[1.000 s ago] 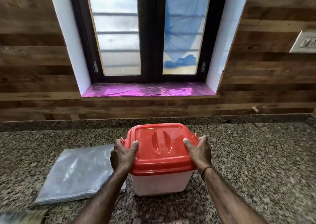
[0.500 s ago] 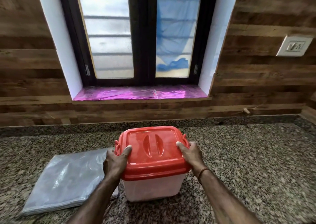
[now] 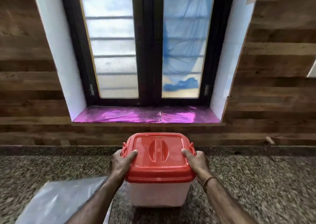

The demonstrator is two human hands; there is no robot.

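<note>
The red-lidded container (image 3: 159,164) is being moved towards the window (image 3: 147,44), gripped by the curled fingers (image 3: 117,153) of left hand (image 3: 119,164) and right hand (image 3: 198,164).

The lid (image 3: 159,157) is smooth, glossy red plastic; the box (image 3: 159,194) under it is milky, translucent plastic with a duller finish; the desk (image 3: 265,181) is speckled polished stone; at 8 o'clock of the box lies a slick, wrinkled plastic sheet (image 3: 59,201); at 12 o'clock, matt wooden planks (image 3: 25,87) and a sill (image 3: 136,115) under shiny magenta film.
</note>
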